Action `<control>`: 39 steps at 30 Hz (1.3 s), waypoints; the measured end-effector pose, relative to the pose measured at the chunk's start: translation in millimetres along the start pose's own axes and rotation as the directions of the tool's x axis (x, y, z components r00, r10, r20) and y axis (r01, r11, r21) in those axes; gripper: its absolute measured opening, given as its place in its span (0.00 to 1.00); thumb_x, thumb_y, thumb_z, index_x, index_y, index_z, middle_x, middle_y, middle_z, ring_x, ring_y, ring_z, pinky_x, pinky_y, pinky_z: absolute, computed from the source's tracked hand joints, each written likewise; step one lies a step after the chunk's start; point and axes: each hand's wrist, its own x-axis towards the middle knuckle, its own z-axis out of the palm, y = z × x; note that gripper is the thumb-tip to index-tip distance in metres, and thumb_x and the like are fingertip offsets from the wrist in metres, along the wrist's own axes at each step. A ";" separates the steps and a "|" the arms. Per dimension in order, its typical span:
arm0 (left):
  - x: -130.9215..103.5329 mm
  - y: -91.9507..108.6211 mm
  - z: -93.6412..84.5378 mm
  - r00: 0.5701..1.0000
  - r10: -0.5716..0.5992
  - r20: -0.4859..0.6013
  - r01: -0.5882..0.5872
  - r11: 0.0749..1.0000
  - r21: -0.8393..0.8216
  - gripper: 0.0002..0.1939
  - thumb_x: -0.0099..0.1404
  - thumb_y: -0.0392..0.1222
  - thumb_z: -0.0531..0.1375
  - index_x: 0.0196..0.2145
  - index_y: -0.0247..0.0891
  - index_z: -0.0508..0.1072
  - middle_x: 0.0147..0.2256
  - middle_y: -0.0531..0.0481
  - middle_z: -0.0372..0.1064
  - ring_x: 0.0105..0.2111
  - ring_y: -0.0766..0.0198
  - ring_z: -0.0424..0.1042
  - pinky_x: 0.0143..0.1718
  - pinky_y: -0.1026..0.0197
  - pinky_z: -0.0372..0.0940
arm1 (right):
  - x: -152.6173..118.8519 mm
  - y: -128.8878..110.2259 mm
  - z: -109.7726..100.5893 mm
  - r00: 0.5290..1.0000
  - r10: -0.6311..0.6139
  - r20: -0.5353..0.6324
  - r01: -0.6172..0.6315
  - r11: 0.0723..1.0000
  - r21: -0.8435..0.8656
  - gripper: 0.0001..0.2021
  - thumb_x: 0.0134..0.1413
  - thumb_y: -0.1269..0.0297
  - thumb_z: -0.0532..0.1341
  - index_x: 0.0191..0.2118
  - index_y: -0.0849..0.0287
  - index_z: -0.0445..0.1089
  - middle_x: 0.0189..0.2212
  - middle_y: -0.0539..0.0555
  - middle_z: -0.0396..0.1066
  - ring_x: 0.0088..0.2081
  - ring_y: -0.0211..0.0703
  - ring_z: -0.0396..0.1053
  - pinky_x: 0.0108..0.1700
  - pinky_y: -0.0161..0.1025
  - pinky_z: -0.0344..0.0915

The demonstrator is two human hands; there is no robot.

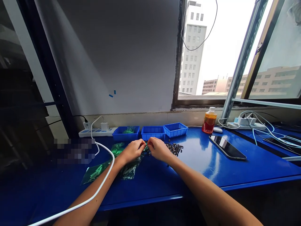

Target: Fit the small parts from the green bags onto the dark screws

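My left hand [133, 150] and my right hand [158, 148] are close together over the blue table, fingers pinched. Between them shows a bit of a small green plastic bag [146, 148], mostly hidden by the fingers. Right beside my right hand lies a pile of dark screws [175, 148]. Under and beside my left forearm are several flat green plastic bags; one bag [96, 171] has pale stick-like pieces inside, and another bag [129, 169] lies just below my left hand.
Behind my hands stand three blue bins: a left bin [115, 135] with green bags in it, a middle bin [152, 137] and a right bin [176, 133]. A phone [227, 147] and a drink bottle [209, 121] stand to the right. A white cable [107, 179] crosses my left forearm.
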 end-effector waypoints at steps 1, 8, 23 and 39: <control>-0.3 0.4 -0.2 1.000 0.001 -0.005 -0.001 1.000 -0.006 0.11 0.62 0.43 0.47 0.29 0.38 0.65 0.26 0.51 0.67 0.27 0.63 0.66 0.30 0.62 0.59 | 0.3 0.1 0.0 1.000 0.005 -0.004 -0.005 1.000 0.002 0.06 0.56 0.73 0.52 0.34 0.60 0.65 0.34 0.54 0.70 0.35 0.38 0.65 0.34 0.33 0.54; -1.1 -0.1 -0.1 0.999 0.024 -0.022 -0.026 0.997 -0.069 0.09 0.59 0.43 0.51 0.34 0.37 0.66 0.28 0.50 0.69 0.29 0.62 0.68 0.30 0.63 0.61 | 1.3 -1.3 -0.2 1.000 0.030 0.003 -0.030 0.999 0.014 0.08 0.59 0.71 0.50 0.33 0.61 0.64 0.33 0.55 0.69 0.34 0.39 0.65 0.32 0.33 0.53; -1.4 0.8 -2.6 1.000 0.028 0.002 -0.028 1.000 -0.002 0.12 0.61 0.44 0.48 0.33 0.39 0.69 0.30 0.50 0.71 0.31 0.61 0.69 0.32 0.64 0.59 | -1.0 -1.8 1.5 1.000 -0.004 0.002 0.004 1.000 0.031 0.08 0.59 0.73 0.49 0.29 0.60 0.61 0.27 0.52 0.67 0.29 0.36 0.63 0.30 0.32 0.52; -0.6 2.0 -0.9 0.999 0.050 -0.010 -0.050 0.999 0.000 0.17 0.62 0.48 0.42 0.25 0.38 0.64 0.25 0.50 0.68 0.28 0.62 0.67 0.30 0.63 0.59 | -2.6 -5.0 -2.5 0.996 0.009 -0.085 -0.008 1.000 0.017 0.06 0.52 0.74 0.53 0.34 0.58 0.64 0.32 0.51 0.69 0.32 0.38 0.64 0.30 0.32 0.50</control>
